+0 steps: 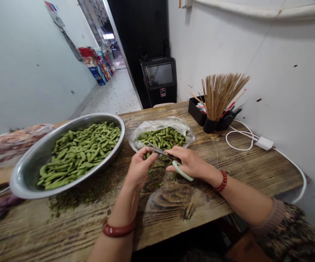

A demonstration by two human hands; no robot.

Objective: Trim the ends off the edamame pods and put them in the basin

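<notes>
Pale walls (271, 54) rise around a wooden worktop (170, 229) across the lower frame. At left, a metal basin (122, 125) holds green pods (85, 151); at centre, a clear bag (146, 127) holds more; at upper right, a black holder (211, 126) carries brown sticks (221, 94). Mid-frame, the right hand's (190, 160) grip holds scissors (181, 171), the left hand's (138, 167) narrow grip pinches a pod (146, 155).

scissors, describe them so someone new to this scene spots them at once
On the wooden table, find the clear bag of green pods. On its near side, the right hand holds the scissors. Their pale, looped handle sets them apart from the pods.
</notes>
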